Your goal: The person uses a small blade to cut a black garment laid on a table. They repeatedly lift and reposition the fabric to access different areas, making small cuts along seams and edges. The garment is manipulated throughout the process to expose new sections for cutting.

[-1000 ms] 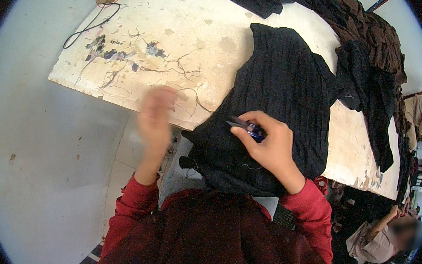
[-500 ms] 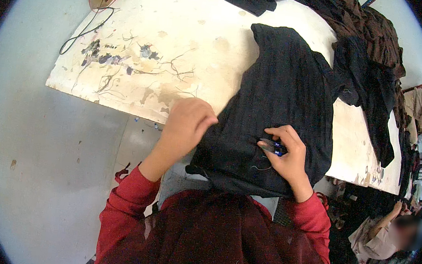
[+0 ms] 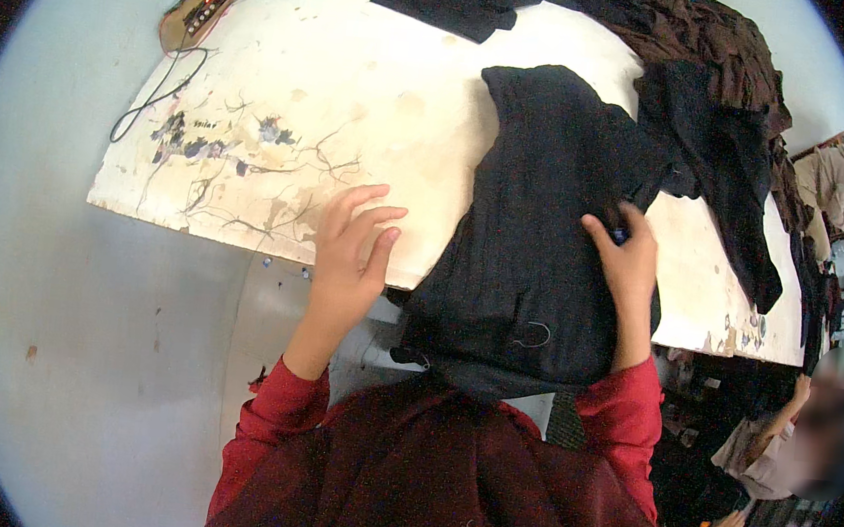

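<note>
A black garment piece point(image 3: 559, 185) lies over the table's near edge and hangs down in front of me. My left hand point(image 3: 352, 237) is above the table edge, left of the cloth, with spread fingers and nothing in it. At the cloth's right side is my right hand point(image 3: 631, 257), its fingers curled round small blue-handled thread snips point(image 3: 620, 236); their blades are hardly visible. A loose pale thread point(image 3: 536, 336) curls on the lower part of the cloth.
The stained pale table point(image 3: 427, 93) bears thread scraps point(image 3: 201, 149) at its left. A box with a lit light point(image 3: 198, 13) and a cable stands at the far left corner. Dark and brown cloth point(image 3: 740, 71) is heaped far right. A co-worker's arm point(image 3: 779, 425) shows at lower right.
My left hand's fingers have spread apart. My right hand has moved up and to the right over the cloth with the snips. The view has shifted slightly.
</note>
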Demonstrator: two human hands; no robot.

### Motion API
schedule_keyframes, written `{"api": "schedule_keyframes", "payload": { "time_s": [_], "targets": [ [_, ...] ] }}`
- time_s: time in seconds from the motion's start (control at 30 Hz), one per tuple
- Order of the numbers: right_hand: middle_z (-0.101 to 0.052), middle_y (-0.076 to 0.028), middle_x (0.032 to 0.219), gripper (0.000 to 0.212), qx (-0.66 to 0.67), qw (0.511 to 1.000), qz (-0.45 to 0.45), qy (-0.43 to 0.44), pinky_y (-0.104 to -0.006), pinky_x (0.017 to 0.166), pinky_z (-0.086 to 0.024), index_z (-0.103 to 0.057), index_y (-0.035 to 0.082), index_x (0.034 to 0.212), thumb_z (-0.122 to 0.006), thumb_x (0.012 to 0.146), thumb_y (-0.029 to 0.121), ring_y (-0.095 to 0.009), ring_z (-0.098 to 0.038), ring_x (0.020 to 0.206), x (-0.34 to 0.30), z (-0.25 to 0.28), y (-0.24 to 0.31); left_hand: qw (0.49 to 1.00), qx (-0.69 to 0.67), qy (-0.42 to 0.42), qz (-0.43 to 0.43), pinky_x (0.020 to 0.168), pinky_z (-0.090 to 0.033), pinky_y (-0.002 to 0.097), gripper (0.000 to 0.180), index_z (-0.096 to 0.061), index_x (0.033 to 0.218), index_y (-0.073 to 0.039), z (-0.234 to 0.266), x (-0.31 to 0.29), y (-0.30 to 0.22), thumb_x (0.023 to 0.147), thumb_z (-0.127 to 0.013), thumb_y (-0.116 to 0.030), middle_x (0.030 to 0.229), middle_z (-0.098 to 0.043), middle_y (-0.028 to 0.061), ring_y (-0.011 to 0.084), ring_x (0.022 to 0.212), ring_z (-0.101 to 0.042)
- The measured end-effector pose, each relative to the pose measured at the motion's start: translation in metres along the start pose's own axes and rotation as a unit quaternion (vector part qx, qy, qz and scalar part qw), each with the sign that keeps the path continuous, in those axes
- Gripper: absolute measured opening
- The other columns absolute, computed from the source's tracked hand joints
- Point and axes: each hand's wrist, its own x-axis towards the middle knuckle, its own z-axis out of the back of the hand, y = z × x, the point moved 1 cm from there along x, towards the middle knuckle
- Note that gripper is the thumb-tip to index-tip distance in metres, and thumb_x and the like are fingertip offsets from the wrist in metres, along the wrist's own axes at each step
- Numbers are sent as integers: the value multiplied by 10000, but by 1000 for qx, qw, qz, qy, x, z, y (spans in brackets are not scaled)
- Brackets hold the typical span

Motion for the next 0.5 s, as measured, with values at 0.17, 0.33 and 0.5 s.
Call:
{"api": "schedule_keyframes", "payload": {
  "time_s": [0.17,0.33,0.5],
  "targets": [
    [-700,-146,980,241,99,990,53,-80,-356,786,-514,-668,6,1008,-718,873,199,-302,-676,887,4,-1,-10,979,-180,83,40,1053,-386,402,264,-612,1172,-37,-26,23,6,945,-583,-170,1277,-559,129,307,1196,-532],
    [-678,-32,977,210,371,917,92,-115,-250,842,-480,-651,-49,1071,-692,913,85,-106,-600,912,14,57,40,855,-461,99,217,1097,-364,400,503,-371,1429,-24,-59,58,9,1016,-506,-278,1407,-484,133,267,1255,-511],
    [-647,-13,1107,295,620,766,167,-32,-265,943,-451,-618,5,1193,-678,931,128,-99,-588,1009,24,108,118,720,-586,84,361,1055,-426,374,563,-350,1460,-8,-82,71,-60,1021,-472,-338,1400,-493,219,265,1210,-567]
  ]
}}
